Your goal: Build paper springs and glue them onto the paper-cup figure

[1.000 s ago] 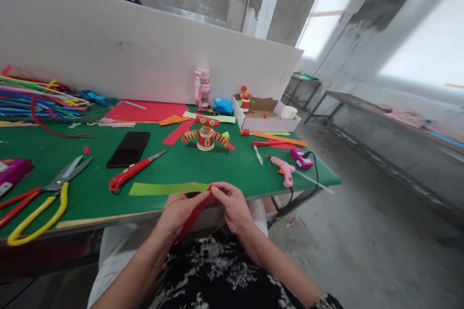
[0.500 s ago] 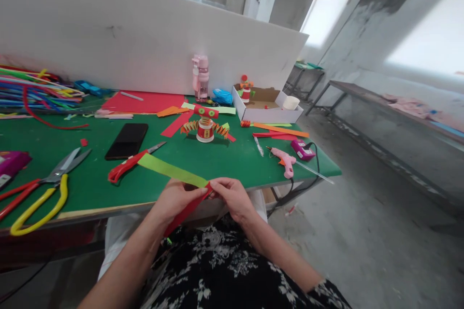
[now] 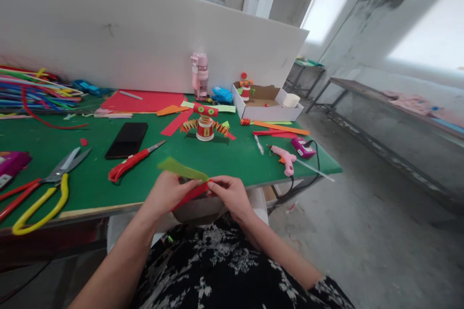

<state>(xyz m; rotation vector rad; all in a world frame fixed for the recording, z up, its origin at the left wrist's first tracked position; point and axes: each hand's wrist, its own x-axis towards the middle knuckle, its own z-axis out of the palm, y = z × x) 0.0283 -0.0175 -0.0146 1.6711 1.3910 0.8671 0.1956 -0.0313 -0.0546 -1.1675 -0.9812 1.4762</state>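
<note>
Green strip (image 3: 181, 169) and red strip (image 3: 190, 192), paper, joined at one end; held in the air just over the near edge of the table, in front of the person's lap.

Surroundings, by size:
- Table (image 3: 235, 159), green top.
- White board (image 3: 145, 43), upright along the far edge.
- Pipe cleaners (image 3: 32, 91), a mixed-colour bundle, far left.
- Cardboard box (image 3: 268, 115), open, far right.
- Yellow-handled scissors (image 3: 47, 198), near left edge.
- Phone (image 3: 126, 140), face down, left of centre.
- Red-handled cutter (image 3: 132, 161), just beside the phone.
- Pink glue gun (image 3: 284, 159), right, cord trailing off the edge.
- Paper figure (image 3: 205, 128), upright, centre, with pleated orange arms.

Hands:
- Left hand (image 3: 168, 193): closed, thumb and fingers pressing the green strip near the joint; its free end rises to the left.
- Right hand (image 3: 230, 193): closed, fingertips pinching the red end at the joint; the red length runs down under the left hand.

Handling note (judgement): the step looks like a fold of one strip across the other. It should go best with the strips kept square to each other, edges flush, the joint pinned by one hand while the other presses each crease flat, so that the pleats stay even.
</note>
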